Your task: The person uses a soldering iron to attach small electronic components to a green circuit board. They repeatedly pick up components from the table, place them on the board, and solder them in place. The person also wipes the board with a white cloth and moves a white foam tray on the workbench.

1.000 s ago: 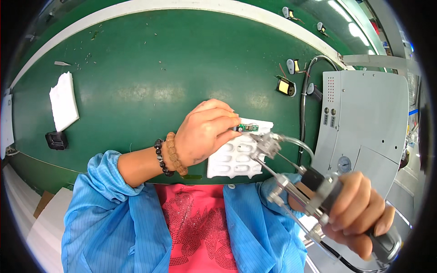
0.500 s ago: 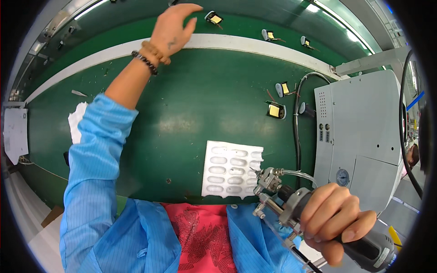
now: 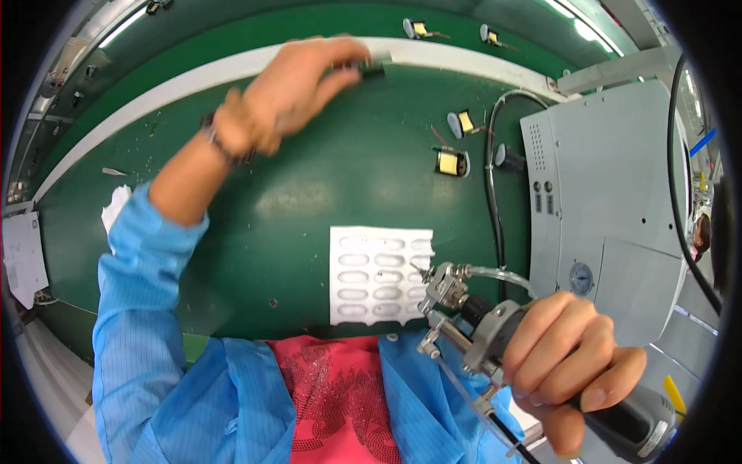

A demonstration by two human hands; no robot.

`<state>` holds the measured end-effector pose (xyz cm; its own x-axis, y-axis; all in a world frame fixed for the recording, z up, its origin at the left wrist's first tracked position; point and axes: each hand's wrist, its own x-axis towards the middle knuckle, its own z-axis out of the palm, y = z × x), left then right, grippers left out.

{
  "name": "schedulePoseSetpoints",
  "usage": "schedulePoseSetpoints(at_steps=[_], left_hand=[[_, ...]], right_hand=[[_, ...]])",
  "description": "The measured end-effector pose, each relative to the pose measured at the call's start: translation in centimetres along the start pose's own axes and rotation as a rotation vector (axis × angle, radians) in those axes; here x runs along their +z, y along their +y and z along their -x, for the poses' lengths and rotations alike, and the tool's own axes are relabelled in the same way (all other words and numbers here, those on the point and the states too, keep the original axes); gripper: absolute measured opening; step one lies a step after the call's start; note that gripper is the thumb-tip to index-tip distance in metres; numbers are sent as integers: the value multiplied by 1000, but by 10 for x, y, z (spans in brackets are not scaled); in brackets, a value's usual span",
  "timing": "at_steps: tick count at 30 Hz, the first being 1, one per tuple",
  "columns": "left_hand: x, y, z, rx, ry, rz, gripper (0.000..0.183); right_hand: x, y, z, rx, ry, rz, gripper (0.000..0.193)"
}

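My left hand (image 3: 297, 87) reaches over the far edge strip of the green bench. Its thumb and index finger close on a small dark part (image 3: 372, 69), smeared by motion. At the lower right, my right hand (image 3: 568, 359) is wrapped round a black-handled dispensing gun (image 3: 488, 329) with metal valve fittings and clear tubing. The gun's thin nozzle points left, over the right edge of a white moulded tray (image 3: 369, 284) with several oval hollows. Right of the bench's middle lie two small black parts, one with a yellow patch (image 3: 448, 162) and red wire, the other (image 3: 464, 124) just beyond.
A grey machine box (image 3: 603, 209) with a gauge stands at the right; a black hose (image 3: 490, 170) curves in front of it. Beyond the white strip (image 3: 456, 54), similar parts (image 3: 417, 29) lie on a green surface. White crumpled paper (image 3: 116, 207) sits by my left sleeve.
My left hand has come back nearer with the small dark part between its fingers; the nearest part beyond the strip is gone from its place. My right hand still grips the dispensing gun.
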<state>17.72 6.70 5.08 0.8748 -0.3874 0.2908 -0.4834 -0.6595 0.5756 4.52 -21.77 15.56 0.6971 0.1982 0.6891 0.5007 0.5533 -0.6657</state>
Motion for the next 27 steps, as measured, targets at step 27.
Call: schedulePoseSetpoints(at_steps=[27], left_hand=[[88,106,142,-112,209,391,34]], right_hand=[[11,41,-2,75,-165,35,36]])
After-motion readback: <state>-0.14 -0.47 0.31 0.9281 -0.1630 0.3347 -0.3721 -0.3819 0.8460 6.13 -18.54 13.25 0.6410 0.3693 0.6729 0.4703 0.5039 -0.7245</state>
